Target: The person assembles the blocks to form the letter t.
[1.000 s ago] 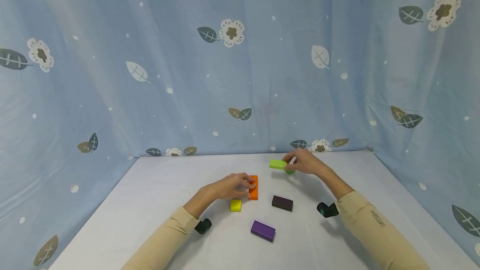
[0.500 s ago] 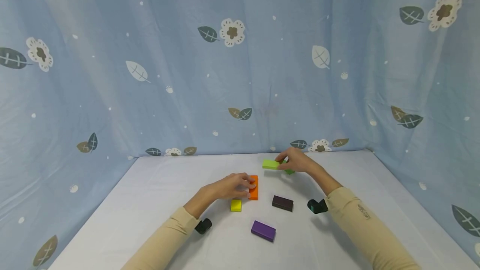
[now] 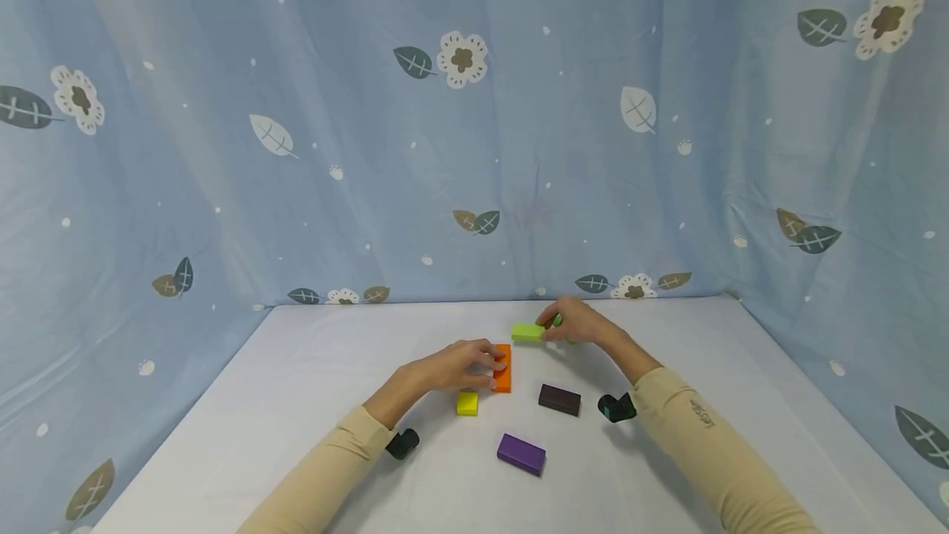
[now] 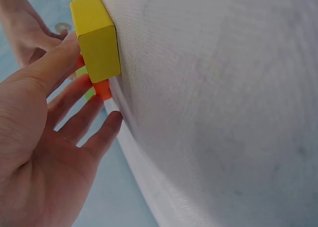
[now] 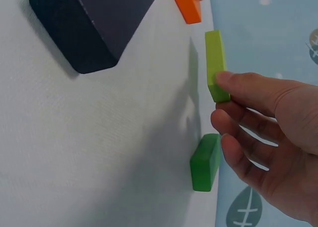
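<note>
My left hand [image 3: 495,365] lies with straight fingers on the near part of an orange block [image 3: 502,376], which is flat on the white table [image 3: 296,402]. The left wrist view shows those fingers [image 4: 74,115] beside the orange block [image 4: 102,88] and a yellow cube [image 4: 97,40]. My right hand [image 3: 550,330] pinches one end of a light green block [image 3: 526,331] and holds it just above the table, beyond the orange block's far end. In the right wrist view the light green block [image 5: 215,63] hangs between thumb and fingers, and a dark green block [image 5: 205,162] lies on the cloth below the hand.
A yellow cube [image 3: 467,403], a dark brown block [image 3: 559,400] and a purple block [image 3: 521,454] lie on the table nearer to me. Blue flowered curtain [image 3: 222,188] closes in the back and both sides.
My right hand has carried the light green block leftward, away from the dark green block and towards the orange block's far end. The left hand has stayed on the orange block.
</note>
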`<state>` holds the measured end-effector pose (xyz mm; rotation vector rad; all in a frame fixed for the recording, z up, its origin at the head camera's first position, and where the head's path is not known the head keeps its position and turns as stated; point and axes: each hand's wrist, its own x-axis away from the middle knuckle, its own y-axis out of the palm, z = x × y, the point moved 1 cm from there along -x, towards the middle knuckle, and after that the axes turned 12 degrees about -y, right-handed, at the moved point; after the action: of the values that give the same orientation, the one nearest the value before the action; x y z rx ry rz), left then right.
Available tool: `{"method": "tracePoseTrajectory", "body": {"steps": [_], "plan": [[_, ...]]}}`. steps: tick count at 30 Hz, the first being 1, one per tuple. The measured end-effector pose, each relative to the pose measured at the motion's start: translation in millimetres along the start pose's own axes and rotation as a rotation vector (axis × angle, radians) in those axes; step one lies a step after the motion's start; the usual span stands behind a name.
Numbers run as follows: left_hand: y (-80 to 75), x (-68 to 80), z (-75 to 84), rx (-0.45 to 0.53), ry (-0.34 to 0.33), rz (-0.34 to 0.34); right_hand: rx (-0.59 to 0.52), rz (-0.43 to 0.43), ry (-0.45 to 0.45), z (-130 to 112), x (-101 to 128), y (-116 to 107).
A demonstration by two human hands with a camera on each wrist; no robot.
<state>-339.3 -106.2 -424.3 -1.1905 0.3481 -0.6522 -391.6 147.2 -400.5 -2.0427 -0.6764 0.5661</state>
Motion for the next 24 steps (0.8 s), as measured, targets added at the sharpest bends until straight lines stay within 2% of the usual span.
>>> {"method": "tracePoseTrajectory", "body": {"steps": [12, 24], "plan": [[-0.6, -1.3, 0.1, 0.002, 0.015, 0.008, 0.002, -0.030, 0.017, 1, -6, 7], [-0.6, -0.8, 0.5, -0.005, 0.018, 0.009, 0.015, -0.048, -0.024, 0, -12, 12]]}}
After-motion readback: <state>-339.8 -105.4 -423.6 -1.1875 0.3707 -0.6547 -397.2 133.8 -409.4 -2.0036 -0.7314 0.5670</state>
